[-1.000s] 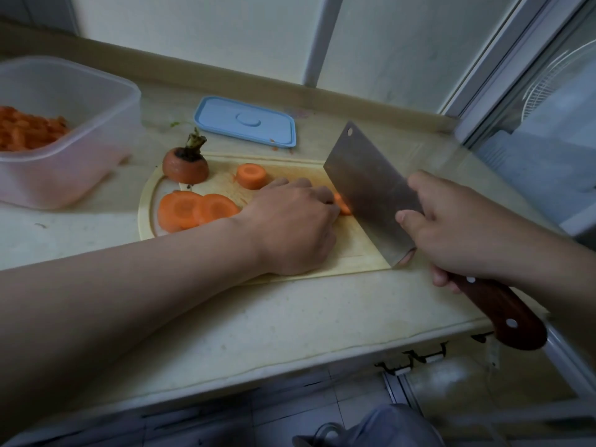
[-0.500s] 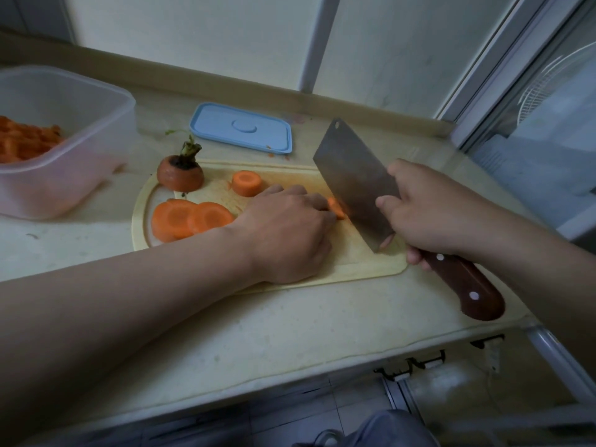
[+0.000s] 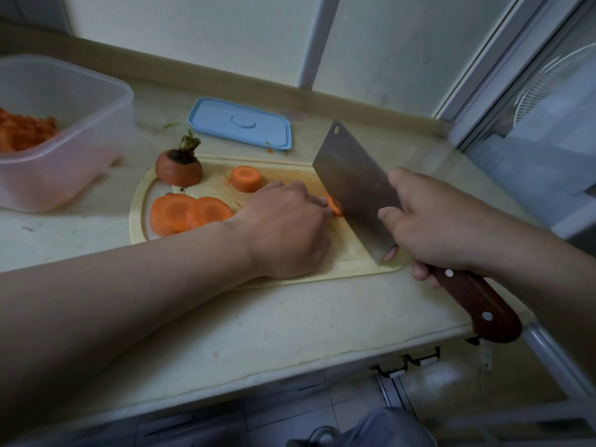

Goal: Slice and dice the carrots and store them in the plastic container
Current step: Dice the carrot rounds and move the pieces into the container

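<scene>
Two hands work: left hand [image 3: 287, 230] pins a carrot piece [image 3: 335, 206], right hand [image 3: 442, 221] grips the cleaver [image 3: 351, 185].

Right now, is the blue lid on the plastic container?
No, the blue lid lies flat on the counter beyond the cutting board, while the plastic container stands open with diced carrot inside.

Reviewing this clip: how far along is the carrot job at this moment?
Done: diced carrot already sits in the plastic container. In hand: the left hand pins a carrot piece while the right hand holds the cleaver against it. Left: two large slices, a thick round, and fitting the blue lid. The stem end looks like scrap.
</scene>
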`<state>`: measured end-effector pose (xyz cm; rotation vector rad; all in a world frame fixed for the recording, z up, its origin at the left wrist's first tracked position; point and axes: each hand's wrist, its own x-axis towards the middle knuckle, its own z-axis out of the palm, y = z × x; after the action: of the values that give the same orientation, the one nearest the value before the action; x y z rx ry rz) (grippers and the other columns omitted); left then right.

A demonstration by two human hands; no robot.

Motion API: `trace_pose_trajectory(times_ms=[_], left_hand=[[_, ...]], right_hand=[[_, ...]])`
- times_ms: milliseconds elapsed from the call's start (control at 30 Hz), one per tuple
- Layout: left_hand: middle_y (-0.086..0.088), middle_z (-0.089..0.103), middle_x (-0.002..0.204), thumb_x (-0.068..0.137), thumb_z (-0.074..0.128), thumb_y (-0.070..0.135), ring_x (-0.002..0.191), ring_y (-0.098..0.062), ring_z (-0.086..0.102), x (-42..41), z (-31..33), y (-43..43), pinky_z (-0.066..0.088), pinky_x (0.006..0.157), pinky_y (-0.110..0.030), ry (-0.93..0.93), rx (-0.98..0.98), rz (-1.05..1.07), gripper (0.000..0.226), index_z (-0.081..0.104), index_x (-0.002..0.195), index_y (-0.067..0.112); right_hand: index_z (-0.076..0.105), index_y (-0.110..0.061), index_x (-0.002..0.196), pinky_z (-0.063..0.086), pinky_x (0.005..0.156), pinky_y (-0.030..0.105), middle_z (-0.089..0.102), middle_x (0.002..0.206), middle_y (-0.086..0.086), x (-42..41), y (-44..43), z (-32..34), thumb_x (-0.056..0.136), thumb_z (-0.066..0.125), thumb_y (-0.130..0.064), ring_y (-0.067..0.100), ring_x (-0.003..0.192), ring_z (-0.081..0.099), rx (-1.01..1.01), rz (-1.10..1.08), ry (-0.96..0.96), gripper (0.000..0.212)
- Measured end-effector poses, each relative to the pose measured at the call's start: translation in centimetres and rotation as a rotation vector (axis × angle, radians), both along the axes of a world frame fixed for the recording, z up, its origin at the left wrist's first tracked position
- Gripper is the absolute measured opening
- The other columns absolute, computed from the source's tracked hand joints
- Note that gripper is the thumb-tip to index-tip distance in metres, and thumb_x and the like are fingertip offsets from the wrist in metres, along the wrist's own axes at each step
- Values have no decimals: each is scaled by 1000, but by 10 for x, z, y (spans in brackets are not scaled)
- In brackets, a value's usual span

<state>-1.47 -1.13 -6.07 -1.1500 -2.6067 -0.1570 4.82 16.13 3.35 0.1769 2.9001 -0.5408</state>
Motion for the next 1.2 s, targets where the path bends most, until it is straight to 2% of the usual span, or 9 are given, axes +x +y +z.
trace_pose_trajectory(times_ms=[67,200,300,467,667,800,967,1067,1200], left_hand=[[4,62,129,78,3,47,111,-24,55,-1,0,0,47,90,-42,13,-6,-1,78,63,121,22],[3,64,124,78,9,47,109,-25,56,0,0,2,46,87,-40,40,-20,4,72,62,119,21],[4,63,126,78,11,47,109,-25,57,1,-1,1,47,87,-40,35,-12,4,70,60,122,23],[6,63,121,86,22,45,105,-24,58,1,-4,0,48,86,-38,54,16,7,54,62,115,22],[3,64,120,84,15,47,105,-24,59,1,-3,0,48,86,-38,48,15,31,63,63,115,21],[1,65,116,86,19,45,100,-25,59,3,-2,-1,47,85,-39,41,22,58,58,65,111,20],[-4,67,103,89,31,38,89,-30,61,4,-1,1,47,78,-41,73,27,55,45,67,100,14],[-8,67,107,92,41,27,93,-29,62,7,15,5,49,79,-39,-12,330,66,35,62,114,10],[-8,65,107,98,42,22,96,-22,65,-12,48,31,55,83,-36,-757,1286,396,32,47,128,13]], right_hand=[[39,-20,118,38,33,21,63,49,7,-2,-3,-1,110,41,-22,13,27,51,5,-4,-16,9],[38,-18,118,47,38,27,71,80,16,-25,-14,-5,108,40,-19,15,33,55,23,-34,-52,11],[42,-17,119,49,41,30,73,84,17,-39,-14,-12,107,40,-17,17,38,58,-27,-35,-20,13],[54,-13,113,44,36,27,62,46,3,-31,13,-5,105,45,-11,20,35,53,-331,-75,109,11],[54,-2,118,37,32,23,71,79,28,-23,56,-36,106,48,-9,15,33,39,-854,-238,15,16],[54,0,114,34,28,19,65,70,24,-23,70,-55,104,47,-8,11,29,37,-1119,-221,2,14],[52,-7,101,34,28,19,55,58,16,-24,73,-63,104,50,-12,12,27,38,-1169,-217,30,6],[52,-8,96,33,28,18,52,56,14,-21,76,-63,105,48,-13,12,27,36,-1227,-190,22,11],[49,-7,95,31,27,18,50,54,14,-19,82,-64,104,46,-13,12,25,35,-1331,-161,12,11]])
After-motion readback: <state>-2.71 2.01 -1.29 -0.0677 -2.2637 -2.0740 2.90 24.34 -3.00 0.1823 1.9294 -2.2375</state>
